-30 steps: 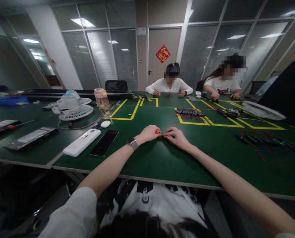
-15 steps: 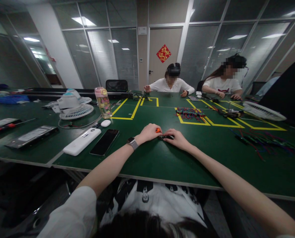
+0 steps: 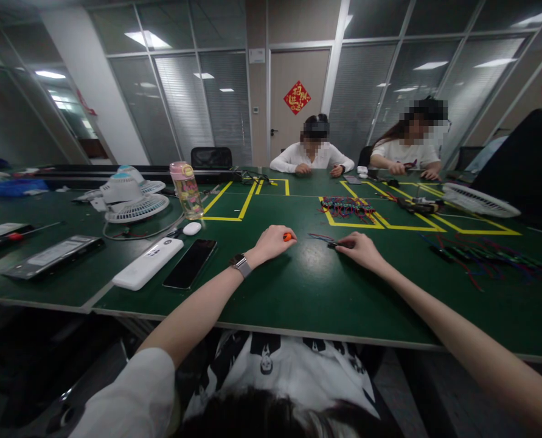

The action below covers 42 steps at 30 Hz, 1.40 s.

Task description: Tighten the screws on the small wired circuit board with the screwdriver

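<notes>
My left hand (image 3: 275, 243), with a watch on its wrist, is closed just above the green table. A small orange object (image 3: 288, 236) shows between its thumb and fingers; the rest of it is hidden, so its kind is unclear. To the right, my right hand (image 3: 359, 248) pinches a small dark circuit board (image 3: 331, 245). Thin red and blue wires (image 3: 319, 236) stretch from the board toward my left hand. The two hands are apart, with bare table surface between them.
Wired boards lie in a bundle (image 3: 348, 208) ahead and a pile (image 3: 494, 254) at right. On the left are a phone (image 3: 190, 263), white power bank (image 3: 148, 264), earbud case (image 3: 192, 229), bottle (image 3: 187, 190), fan (image 3: 136, 207) and hard drive (image 3: 54, 255). Two people (image 3: 314, 152) sit opposite.
My right hand has moved right, away from my left hand, taking the circuit board along; its wires now show. My left hand has barely moved and still holds the orange object.
</notes>
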Tool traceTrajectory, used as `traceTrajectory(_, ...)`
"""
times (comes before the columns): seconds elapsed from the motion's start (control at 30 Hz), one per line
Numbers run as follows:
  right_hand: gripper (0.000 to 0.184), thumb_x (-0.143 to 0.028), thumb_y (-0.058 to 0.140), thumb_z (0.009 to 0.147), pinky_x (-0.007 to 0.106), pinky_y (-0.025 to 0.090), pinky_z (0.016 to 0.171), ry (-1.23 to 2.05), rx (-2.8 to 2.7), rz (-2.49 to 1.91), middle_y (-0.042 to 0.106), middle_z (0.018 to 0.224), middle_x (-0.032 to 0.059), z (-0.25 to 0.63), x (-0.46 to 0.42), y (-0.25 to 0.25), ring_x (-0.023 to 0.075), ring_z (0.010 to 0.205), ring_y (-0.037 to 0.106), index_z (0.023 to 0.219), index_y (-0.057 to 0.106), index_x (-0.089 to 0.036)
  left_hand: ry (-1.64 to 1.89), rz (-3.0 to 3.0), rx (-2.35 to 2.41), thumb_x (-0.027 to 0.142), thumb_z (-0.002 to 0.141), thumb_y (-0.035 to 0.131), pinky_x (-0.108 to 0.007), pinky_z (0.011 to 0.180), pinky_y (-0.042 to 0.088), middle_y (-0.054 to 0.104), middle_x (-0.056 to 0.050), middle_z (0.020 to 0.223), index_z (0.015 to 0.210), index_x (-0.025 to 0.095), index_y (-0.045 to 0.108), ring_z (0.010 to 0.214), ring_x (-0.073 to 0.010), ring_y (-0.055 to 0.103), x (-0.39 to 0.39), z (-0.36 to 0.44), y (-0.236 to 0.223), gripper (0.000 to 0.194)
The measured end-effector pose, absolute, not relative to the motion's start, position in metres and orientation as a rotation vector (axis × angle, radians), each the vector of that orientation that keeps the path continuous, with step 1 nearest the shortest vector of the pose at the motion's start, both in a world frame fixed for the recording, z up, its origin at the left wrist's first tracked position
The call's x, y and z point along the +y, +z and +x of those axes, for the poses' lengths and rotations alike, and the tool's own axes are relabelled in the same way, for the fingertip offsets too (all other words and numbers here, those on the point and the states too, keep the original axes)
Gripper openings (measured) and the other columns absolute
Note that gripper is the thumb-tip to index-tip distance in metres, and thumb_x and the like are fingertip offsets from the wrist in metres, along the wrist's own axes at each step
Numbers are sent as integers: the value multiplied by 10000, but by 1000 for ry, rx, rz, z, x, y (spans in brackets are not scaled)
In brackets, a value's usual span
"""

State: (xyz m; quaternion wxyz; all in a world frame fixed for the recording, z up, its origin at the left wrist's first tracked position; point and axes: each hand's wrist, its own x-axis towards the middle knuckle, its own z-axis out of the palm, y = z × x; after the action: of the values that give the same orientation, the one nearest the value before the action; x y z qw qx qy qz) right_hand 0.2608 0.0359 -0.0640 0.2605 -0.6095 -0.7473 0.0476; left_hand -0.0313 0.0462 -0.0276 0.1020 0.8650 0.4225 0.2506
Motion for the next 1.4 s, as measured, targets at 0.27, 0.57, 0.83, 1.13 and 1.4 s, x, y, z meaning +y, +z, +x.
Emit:
traceTrajectory(0.27,378,-406,562,841,381,461,690,-67,-1505,-2406,719,931,182,364,13,-63,354,882,631,1030,760,-145,706,2563,1227,282,847,578,-264,826,503,722,-29,979,915,212,731,887,-172,662,48,-31,-33,182)
traceTrajectory(0.57,488,-468,502,846,479,326,911,-381,-1123,-2681,496,1245,278,386,11,-68,410,1175,424,1045,715,-76,688,2563,1215,308,853,576,-268,811,505,719,-28,976,921,217,724,888,-179,659,49,-33,-34,186)
traceTrajectory(0.83,544,-445,460,854,522,247,1009,-359,-909,-2723,451,1321,310,404,18,-69,419,1279,341,1138,641,-19,664,2535,1222,310,854,570,-269,827,507,715,-36,990,935,212,726,907,-180,657,48,-34,-31,201)
traceTrajectory(1.13,540,-371,524,812,564,226,1022,-284,-814,-2674,442,1319,352,424,20,-66,439,1297,330,1187,615,7,666,2534,1237,302,838,582,-265,828,506,726,-34,957,921,213,732,885,-172,666,51,-33,-35,193)
traceTrajectory(1.4,557,-385,513,815,545,226,1015,-384,-928,-2704,435,1312,353,423,17,-70,440,1282,324,1158,635,36,661,2534,1224,289,843,575,-252,818,512,728,-32,952,922,214,732,873,-168,669,48,-33,-33,191)
